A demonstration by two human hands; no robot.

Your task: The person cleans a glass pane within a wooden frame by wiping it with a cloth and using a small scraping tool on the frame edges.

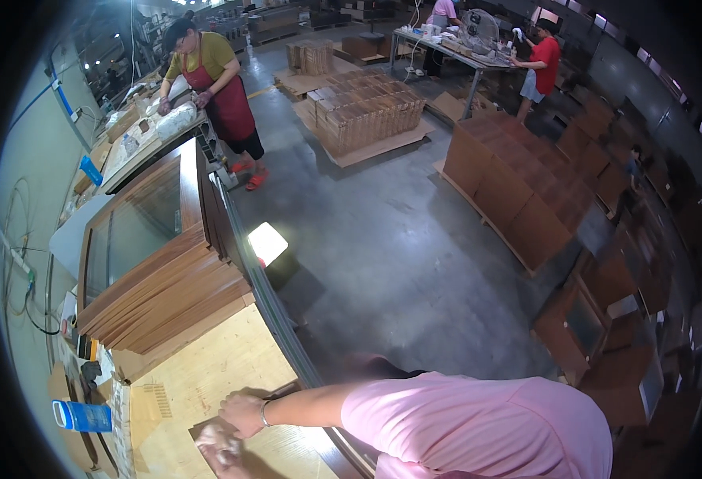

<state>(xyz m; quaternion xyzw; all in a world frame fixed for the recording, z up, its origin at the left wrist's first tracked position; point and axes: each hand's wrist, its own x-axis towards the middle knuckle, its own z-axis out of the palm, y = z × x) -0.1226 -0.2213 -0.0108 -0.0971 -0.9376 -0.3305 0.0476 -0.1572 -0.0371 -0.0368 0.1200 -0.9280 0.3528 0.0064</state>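
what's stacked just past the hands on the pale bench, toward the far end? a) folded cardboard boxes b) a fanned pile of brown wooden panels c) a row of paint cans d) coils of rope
b: beyond the right hand and the left hand, a fanned pile of brown wooden panels lies on the pale bench.

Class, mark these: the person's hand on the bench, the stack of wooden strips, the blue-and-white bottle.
hand [241, 413], head view, back of hand.
stack of wooden strips [167, 291], head view, top strip.
blue-and-white bottle [83, 416], head view, blue body.
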